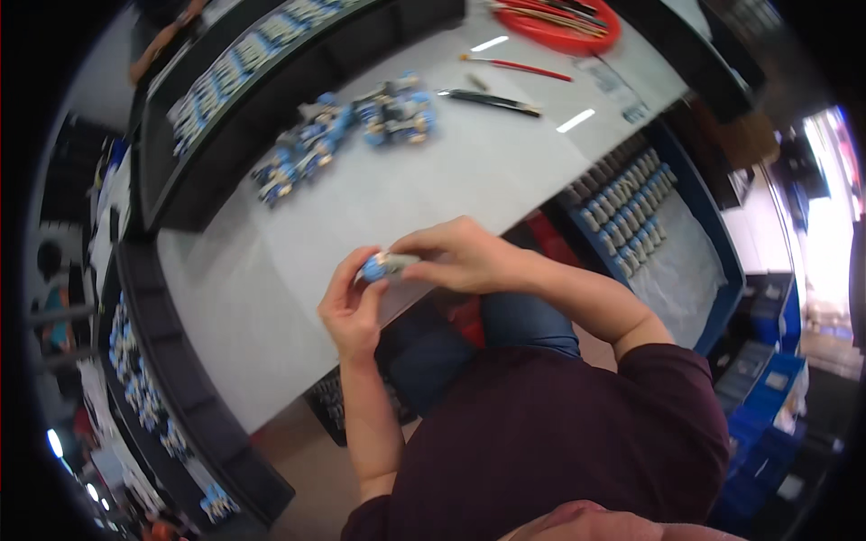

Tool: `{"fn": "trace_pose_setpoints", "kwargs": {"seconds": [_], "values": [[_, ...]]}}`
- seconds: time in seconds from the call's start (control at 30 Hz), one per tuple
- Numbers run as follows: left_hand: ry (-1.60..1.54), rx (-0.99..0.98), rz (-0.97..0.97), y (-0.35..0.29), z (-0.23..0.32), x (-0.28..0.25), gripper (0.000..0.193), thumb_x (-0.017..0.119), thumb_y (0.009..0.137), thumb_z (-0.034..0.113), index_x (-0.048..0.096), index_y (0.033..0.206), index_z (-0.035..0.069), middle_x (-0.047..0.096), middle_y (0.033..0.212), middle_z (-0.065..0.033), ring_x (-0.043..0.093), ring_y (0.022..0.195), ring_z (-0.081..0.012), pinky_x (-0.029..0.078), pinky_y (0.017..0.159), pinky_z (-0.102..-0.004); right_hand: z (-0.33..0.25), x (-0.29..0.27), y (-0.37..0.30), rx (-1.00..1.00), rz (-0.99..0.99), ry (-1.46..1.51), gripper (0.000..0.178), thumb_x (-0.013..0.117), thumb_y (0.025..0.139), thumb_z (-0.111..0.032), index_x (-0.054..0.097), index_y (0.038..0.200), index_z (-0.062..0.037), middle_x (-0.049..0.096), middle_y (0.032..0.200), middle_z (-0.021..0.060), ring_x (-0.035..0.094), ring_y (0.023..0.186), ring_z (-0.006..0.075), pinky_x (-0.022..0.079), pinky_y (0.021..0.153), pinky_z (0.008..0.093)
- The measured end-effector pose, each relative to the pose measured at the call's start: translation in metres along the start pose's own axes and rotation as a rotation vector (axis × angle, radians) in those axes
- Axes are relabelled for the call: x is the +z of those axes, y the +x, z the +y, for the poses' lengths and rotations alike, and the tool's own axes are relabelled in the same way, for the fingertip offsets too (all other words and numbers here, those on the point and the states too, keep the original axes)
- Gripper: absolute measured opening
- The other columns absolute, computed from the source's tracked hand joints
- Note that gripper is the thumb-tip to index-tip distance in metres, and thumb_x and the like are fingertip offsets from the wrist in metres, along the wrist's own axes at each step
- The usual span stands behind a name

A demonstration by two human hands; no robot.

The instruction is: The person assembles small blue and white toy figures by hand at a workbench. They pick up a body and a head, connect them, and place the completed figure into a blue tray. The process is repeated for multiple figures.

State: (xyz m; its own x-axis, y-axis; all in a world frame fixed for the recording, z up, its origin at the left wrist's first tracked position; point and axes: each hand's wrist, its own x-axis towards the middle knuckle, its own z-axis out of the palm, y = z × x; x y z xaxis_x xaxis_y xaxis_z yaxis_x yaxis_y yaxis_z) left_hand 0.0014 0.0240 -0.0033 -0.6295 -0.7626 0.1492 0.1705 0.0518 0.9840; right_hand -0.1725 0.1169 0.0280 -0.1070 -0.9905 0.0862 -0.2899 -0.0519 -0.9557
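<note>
Above the near edge of the white table, both hands meet at a small blue and white figurine-like piece (377,267); blur hides its details. My left hand (350,302) pinches its blue end between thumb and fingers. From the other side, my right hand (462,257) grips its pale end with thumb and forefinger. Farther back on the table lie two clusters of similar small blue, white and dark pieces (394,110), beyond the reach of both hands.
A red-handled brush (519,67) and a dark pen-like tool (492,101) lie at the back, near a red round tray (577,32) of brushes. Dark trays (171,379) flank the table's left and far sides. To the right stands a blue crate (722,261) with rows of pieces.
</note>
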Motion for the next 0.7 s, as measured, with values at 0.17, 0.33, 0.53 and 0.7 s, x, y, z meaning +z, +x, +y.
{"fn": "trace_pose_setpoints", "kwargs": {"seconds": [0.17,0.33,0.53,0.7], "values": [[0.160,0.094,-0.033,0.000,0.004,0.014,0.041,0.060,0.082,0.008,0.048,0.120,-0.004,0.053,0.120,-0.0137,0.053,0.105,-0.0210,0.046,0.082,-0.0297,0.008,-0.046,-0.037,-0.044,0.492,0.136,0.024,0.063,0.081,-0.005,0.060,0.104,0.0008,0.065,0.093,0.0074,0.060,0.081,0.0109,0.049,0.076,0.0259],[0.276,0.090,-0.022,-0.002,0.002,0.019,0.036,0.058,0.083,0.005,0.050,0.117,-0.004,0.054,0.118,-0.0131,0.054,0.098,-0.0187,0.046,0.080,-0.0281,0.089,-0.174,-0.133,-0.060,1.296,0.034,0.017,0.060,0.082,-0.002,0.062,0.099,0.0007,0.065,0.087,0.0043,0.059,0.077,0.0068,0.047,0.066,0.0191],[0.362,0.101,-0.013,-0.001,0.000,0.021,0.032,0.057,0.082,0.002,0.054,0.113,-0.004,0.055,0.115,-0.0128,0.054,0.090,-0.0170,0.045,0.078,-0.0275,0.240,-0.253,-0.313,0.766,1.618,-0.519,0.024,0.068,0.074,-0.013,0.064,0.097,-0.0038,0.067,0.084,0.0069,0.063,0.078,0.0111,0.048,0.071,0.0244],[0.424,0.102,-0.012,0.000,0.000,0.026,0.031,0.059,0.081,0.004,0.055,0.111,-0.004,0.055,0.114,-0.0128,0.053,0.087,-0.0180,0.045,0.078,-0.0287,0.288,-0.235,-0.348,1.001,1.532,-0.535,0.023,0.067,0.072,-0.015,0.066,0.094,-0.0067,0.067,0.087,0.0104,0.064,0.081,0.0204,0.048,0.074,0.0299]]}}
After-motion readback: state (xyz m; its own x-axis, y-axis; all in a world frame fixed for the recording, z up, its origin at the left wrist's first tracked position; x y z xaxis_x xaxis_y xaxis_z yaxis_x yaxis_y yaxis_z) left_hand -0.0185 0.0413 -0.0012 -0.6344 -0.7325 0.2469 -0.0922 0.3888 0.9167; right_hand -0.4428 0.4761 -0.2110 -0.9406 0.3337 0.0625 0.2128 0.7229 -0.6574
